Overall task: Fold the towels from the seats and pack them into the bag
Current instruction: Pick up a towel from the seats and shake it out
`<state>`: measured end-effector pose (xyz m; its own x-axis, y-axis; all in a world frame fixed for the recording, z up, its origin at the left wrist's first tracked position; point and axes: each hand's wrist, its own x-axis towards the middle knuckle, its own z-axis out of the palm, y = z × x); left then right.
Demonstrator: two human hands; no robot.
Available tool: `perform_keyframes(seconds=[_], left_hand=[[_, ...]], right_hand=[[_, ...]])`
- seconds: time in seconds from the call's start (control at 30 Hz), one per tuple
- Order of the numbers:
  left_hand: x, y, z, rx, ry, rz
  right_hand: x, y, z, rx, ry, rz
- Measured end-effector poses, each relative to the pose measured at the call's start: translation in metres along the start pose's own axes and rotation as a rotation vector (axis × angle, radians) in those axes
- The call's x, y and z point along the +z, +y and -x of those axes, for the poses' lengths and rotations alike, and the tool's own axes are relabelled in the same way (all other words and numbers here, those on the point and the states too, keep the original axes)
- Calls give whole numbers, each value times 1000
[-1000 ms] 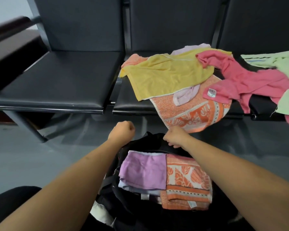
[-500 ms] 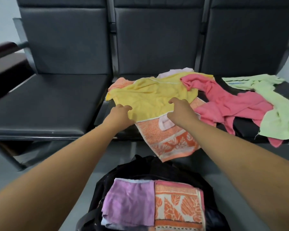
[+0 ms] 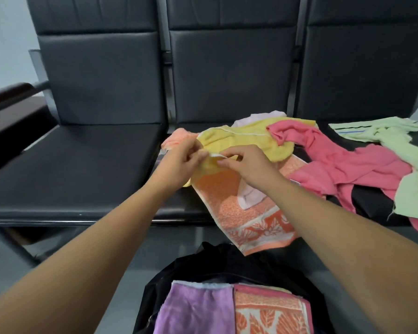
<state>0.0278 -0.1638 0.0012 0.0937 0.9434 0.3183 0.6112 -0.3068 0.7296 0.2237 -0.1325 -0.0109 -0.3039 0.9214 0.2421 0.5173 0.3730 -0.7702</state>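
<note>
The yellow towel (image 3: 246, 143) lies crumpled on the middle seat (image 3: 171, 206), over an orange patterned towel (image 3: 239, 213) that hangs off the seat's front. The left hand (image 3: 179, 162) and right hand (image 3: 246, 165) pinch its near white-trimmed edge, fingers (image 3: 228, 157) clamped on the cloth. A pink towel (image 3: 348, 169) and a green towel (image 3: 415, 189) sprawl to the right. Below, the black bag (image 3: 203, 268) holds folded purple and orange towels.

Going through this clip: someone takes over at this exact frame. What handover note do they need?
Left hand and right hand both pinch a hemmed edge of the yellow towel on the middle seat.
Done: folded purple towel and folded orange patterned towel lie side by side in the black bag.
Left: fold and pack the yellow towel, then the loose orange patterned towel, pale lilac towel, peach towel, pink towel and light green towel.
</note>
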Motion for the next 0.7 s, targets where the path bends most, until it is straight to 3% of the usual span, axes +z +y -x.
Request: perform_keyframes(seconds=[0.13,0.23,0.37,0.47,0.53,0.63,0.7], left_hand=[[-19,17,9,-1,-138,282],[-18,23,22,16,-209,67],[-25,37,39,-39,-124,224],[-35,50,45,2,-222,206],[-37,60,49,32,-325,158],[-37,65,52,10,-385,195],[-35,60,52,0,-418,73]], right_hand=[[-32,-40,22,-60,50,-35],[-54,-68,45,-89,148,-92],[-69,-80,74,-92,171,29],[-69,-78,96,-12,35,166],[-62,-78,109,15,-87,111],[-59,-75,116,-59,-43,32],[-66,-74,117,-48,6,-50]])
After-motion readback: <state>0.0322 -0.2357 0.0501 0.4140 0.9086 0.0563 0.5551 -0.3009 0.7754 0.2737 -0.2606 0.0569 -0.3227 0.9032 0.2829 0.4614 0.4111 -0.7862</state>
